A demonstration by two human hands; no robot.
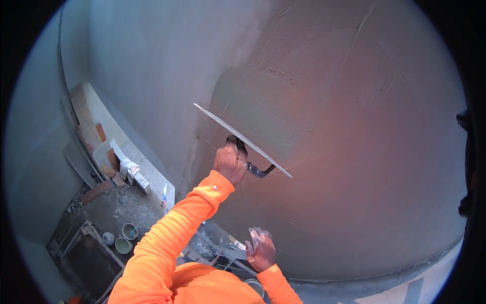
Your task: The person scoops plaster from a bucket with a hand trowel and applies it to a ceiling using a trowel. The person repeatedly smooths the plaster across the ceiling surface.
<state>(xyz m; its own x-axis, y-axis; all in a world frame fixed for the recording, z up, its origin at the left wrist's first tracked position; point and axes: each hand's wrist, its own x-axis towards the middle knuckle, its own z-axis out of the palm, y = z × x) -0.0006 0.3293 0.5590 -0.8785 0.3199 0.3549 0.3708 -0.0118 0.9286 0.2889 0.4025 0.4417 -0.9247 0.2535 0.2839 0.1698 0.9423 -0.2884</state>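
My left hand is closed round the dark handle of a plastering trowel, its arm reaching up from the lower left in an orange sleeve. The long, thin blade shows nearly edge-on, slanting down to the right in front of the wall; I cannot tell whether it touches. Lower down, my right hand is raised near the wall with its fingers loosely bent and its thumb apart, and I see nothing in it. Pale smears mark its skin. Damp, darker plaster with ridges and trowel marks covers much of the wall.
On the left, boards and offcuts lean in the corner beside a pale ledge. Below stand pails and a frame-edged dark panel. Rubble lies on the floor. A metal frame is partly hidden behind my body.
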